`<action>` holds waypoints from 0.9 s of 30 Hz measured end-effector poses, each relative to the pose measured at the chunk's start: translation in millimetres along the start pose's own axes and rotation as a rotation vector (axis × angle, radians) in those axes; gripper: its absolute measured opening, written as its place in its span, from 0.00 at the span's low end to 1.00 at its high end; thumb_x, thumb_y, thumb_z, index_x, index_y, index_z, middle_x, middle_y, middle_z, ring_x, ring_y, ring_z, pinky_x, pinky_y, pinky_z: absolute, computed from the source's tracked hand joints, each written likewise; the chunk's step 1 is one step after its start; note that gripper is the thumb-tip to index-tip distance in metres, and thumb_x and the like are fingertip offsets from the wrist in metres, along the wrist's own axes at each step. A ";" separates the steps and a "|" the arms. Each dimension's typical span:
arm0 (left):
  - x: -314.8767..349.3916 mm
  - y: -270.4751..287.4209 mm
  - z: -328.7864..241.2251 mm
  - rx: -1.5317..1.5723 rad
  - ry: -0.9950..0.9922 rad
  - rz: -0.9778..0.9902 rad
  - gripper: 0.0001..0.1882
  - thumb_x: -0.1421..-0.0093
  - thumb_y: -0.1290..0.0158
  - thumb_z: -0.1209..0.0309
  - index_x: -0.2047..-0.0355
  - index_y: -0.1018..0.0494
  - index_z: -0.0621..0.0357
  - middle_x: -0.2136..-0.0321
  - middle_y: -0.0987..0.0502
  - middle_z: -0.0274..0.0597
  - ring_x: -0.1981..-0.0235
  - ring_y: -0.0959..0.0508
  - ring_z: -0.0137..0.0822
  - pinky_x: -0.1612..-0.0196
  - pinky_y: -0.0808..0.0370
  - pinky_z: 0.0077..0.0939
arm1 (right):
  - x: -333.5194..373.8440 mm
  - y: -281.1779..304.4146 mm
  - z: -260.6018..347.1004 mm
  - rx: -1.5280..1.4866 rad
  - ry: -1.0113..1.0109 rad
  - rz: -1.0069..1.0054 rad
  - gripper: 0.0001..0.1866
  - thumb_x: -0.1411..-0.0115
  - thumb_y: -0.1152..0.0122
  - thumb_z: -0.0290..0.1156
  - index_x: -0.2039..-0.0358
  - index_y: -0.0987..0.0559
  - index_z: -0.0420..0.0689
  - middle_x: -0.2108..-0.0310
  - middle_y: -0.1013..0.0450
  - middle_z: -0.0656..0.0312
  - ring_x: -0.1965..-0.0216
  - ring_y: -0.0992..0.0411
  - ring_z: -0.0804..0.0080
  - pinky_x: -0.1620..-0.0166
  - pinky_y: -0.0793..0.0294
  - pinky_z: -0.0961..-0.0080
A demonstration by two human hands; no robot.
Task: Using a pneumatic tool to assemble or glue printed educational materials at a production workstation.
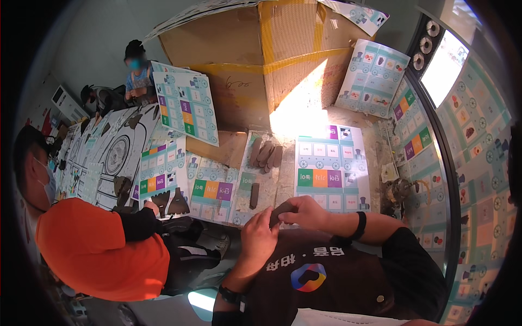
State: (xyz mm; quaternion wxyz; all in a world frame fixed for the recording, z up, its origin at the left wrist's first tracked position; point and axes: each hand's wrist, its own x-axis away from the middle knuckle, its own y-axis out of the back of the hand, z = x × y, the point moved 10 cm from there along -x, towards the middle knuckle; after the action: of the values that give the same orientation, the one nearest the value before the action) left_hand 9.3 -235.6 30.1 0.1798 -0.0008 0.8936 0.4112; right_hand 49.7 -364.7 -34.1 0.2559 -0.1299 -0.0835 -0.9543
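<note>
A brown strip (281, 214) is held in the lower centre of the frame, between both hands and in front of the near edge of the table (284, 202). By the right hand (305, 213) it is pinched, with the thumb and bent fingers closed on it. By the left hand (259, 233) its other side is gripped, the fingers curled and nearly closed; how firmly it is pressed cannot be told, as part of the strip is covered.

If the two hands are turned against each other, the strip could be bent or cracked, since it looks thin. If either pinch is loosened, it could be dropped onto the dark apron (337, 274) or past it, because little of the table seems to lie beneath it.

Just above, in the centre, a loose pile of strips (265, 155) is overlapped unevenly and could be scattered by a brushing sleeve; a single strip (254, 195), set near the left hand, could be knocked by the knuckles. The printed sheet (333, 168) at centre right is approached closely by the right hand, so it could be creased or dragged if the wrist is lowered. Near the pile, small flaws might be masked by sunlight glare.
</note>
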 end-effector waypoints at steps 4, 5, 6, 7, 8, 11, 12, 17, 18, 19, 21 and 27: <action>0.1 -0.7 -0.7 -0.017 -0.008 -0.002 0.24 0.50 0.35 0.72 0.51 0.25 0.61 0.62 0.20 0.51 0.60 0.20 0.52 0.58 0.22 0.41 | 1.2 1.4 6.1 0.057 0.036 -0.041 0.11 0.41 0.34 0.30 0.62 0.18 0.35 0.70 0.20 0.61 0.68 0.25 0.80 0.63 0.24 0.78; 0.1 -0.9 -0.9 -0.022 -0.009 -0.002 0.24 0.50 0.35 0.72 0.51 0.26 0.61 0.62 0.20 0.51 0.60 0.20 0.51 0.58 0.22 0.41 | 1.1 0.7 4.8 0.057 0.036 -0.041 0.11 0.41 0.34 0.30 0.62 0.18 0.35 0.70 0.20 0.61 0.68 0.25 0.80 0.63 0.24 0.78; 0.0 -1.1 -1.1 -0.022 -0.010 -0.001 0.24 0.50 0.35 0.72 0.51 0.26 0.61 0.62 0.20 0.51 0.60 0.20 0.51 0.58 0.22 0.41 | 1.1 1.2 4.2 0.053 0.051 -0.055 0.11 0.41 0.34 0.30 0.62 0.18 0.35 0.70 0.20 0.61 0.68 0.25 0.80 0.63 0.24 0.78; 0.1 -1.7 -0.7 -0.029 -0.007 0.000 0.25 0.50 0.35 0.72 0.51 0.26 0.61 0.62 0.20 0.51 0.60 0.20 0.51 0.58 0.22 0.41 | 1.4 2.1 4.6 0.050 0.066 -0.070 0.11 0.41 0.34 0.30 0.61 0.18 0.35 0.70 0.20 0.60 0.68 0.25 0.80 0.63 0.24 0.78; 0.2 -2.3 -0.3 -0.035 -0.004 0.001 0.25 0.50 0.35 0.71 0.51 0.26 0.61 0.62 0.20 0.50 0.60 0.20 0.51 0.57 0.22 0.41 | 1.9 2.2 5.0 0.050 0.066 -0.070 0.11 0.41 0.34 0.30 0.61 0.18 0.35 0.70 0.20 0.60 0.68 0.25 0.80 0.63 0.24 0.78; 0.8 -3.3 0.6 -0.036 -0.004 0.001 0.25 0.50 0.35 0.71 0.51 0.26 0.61 0.62 0.20 0.50 0.60 0.19 0.51 0.57 0.22 0.41 | 3.3 3.4 6.3 0.087 0.066 -0.084 0.11 0.41 0.34 0.30 0.61 0.18 0.35 0.69 0.19 0.60 0.68 0.25 0.80 0.63 0.24 0.78; 0.7 -3.3 0.7 -0.036 -0.004 0.001 0.25 0.50 0.35 0.71 0.51 0.26 0.61 0.62 0.20 0.50 0.60 0.19 0.51 0.57 0.22 0.41 | 3.3 3.8 5.8 0.096 0.059 -0.088 0.11 0.41 0.34 0.30 0.61 0.18 0.35 0.69 0.19 0.60 0.68 0.25 0.80 0.62 0.24 0.78; 1.8 -3.0 2.7 -0.049 -0.007 -0.009 0.25 0.50 0.35 0.71 0.50 0.26 0.60 0.62 0.20 0.50 0.60 0.20 0.51 0.57 0.22 0.41 | 2.1 2.7 3.0 0.083 0.024 -0.073 0.11 0.41 0.34 0.30 0.61 0.18 0.35 0.69 0.19 0.61 0.68 0.25 0.80 0.62 0.24 0.77; 1.4 -3.3 2.5 -0.049 -0.009 -0.008 0.25 0.50 0.35 0.71 0.50 0.26 0.60 0.62 0.20 0.50 0.60 0.20 0.51 0.57 0.22 0.41 | 0.9 3.0 -0.2 0.054 0.028 -0.071 0.11 0.41 0.33 0.30 0.61 0.18 0.35 0.69 0.20 0.61 0.68 0.25 0.81 0.63 0.24 0.78; 1.0 -4.0 3.0 -0.043 -0.004 -0.002 0.25 0.50 0.35 0.71 0.50 0.26 0.60 0.62 0.20 0.51 0.60 0.20 0.52 0.57 0.22 0.41 | 0.3 3.1 -1.7 0.025 0.031 -0.068 0.11 0.41 0.33 0.30 0.62 0.18 0.35 0.70 0.20 0.62 0.68 0.25 0.81 0.63 0.24 0.78; 0.5 -3.7 3.5 -0.036 0.001 0.004 0.25 0.50 0.35 0.71 0.50 0.26 0.61 0.62 0.21 0.51 0.59 0.20 0.52 0.57 0.22 0.41 | 1.5 2.0 3.5 0.050 0.059 -0.058 0.11 0.41 0.32 0.30 0.62 0.18 0.36 0.70 0.20 0.62 0.69 0.26 0.81 0.64 0.25 0.78; 1.2 -6.6 3.5 -0.039 -0.001 0.061 0.26 0.50 0.35 0.71 0.49 0.26 0.61 0.60 0.21 0.52 0.58 0.20 0.52 0.56 0.22 0.41 | -0.6 -2.1 5.4 0.052 0.033 -0.012 0.12 0.42 0.32 0.32 0.63 0.18 0.36 0.71 0.20 0.62 0.69 0.25 0.80 0.64 0.25 0.77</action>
State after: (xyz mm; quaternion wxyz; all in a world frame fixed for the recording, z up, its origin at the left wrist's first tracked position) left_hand 10.3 -237.2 22.8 0.1675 0.0230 0.8849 0.4339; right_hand 50.2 -361.4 -29.4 0.2549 -0.1070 -0.1049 -0.9553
